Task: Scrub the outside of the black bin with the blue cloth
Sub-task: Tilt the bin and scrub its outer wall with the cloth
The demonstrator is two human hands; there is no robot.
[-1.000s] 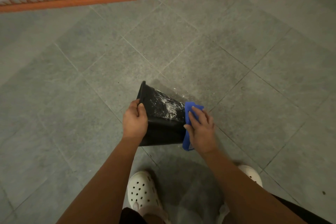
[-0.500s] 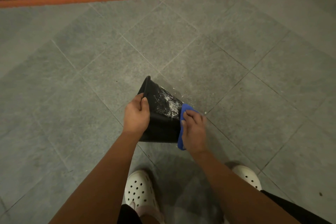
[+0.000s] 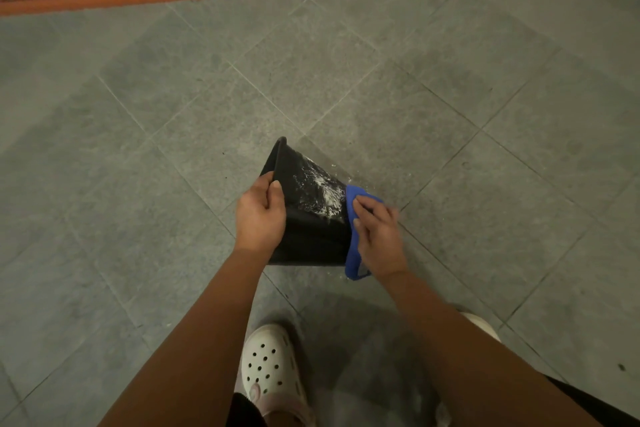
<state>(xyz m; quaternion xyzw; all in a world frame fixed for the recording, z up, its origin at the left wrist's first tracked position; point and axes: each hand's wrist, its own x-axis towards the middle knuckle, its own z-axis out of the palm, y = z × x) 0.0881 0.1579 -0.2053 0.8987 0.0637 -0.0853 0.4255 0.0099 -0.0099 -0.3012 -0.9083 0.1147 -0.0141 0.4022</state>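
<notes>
Under right hand [image 3: 379,239] fingers [image 3: 367,205]: blue cloth [image 3: 352,255], against black bin [image 3: 311,218].

Glossy black bin [image 3: 311,229]; soft blue cloth [image 3: 353,253]

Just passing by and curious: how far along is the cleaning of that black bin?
Midway, by the look of it. The black bin lies tipped on the tiled floor, the left hand gripping its rim. The right hand presses the blue cloth against its base end. White suds still streak the side, so scrubbing and wiping remain.
</notes>
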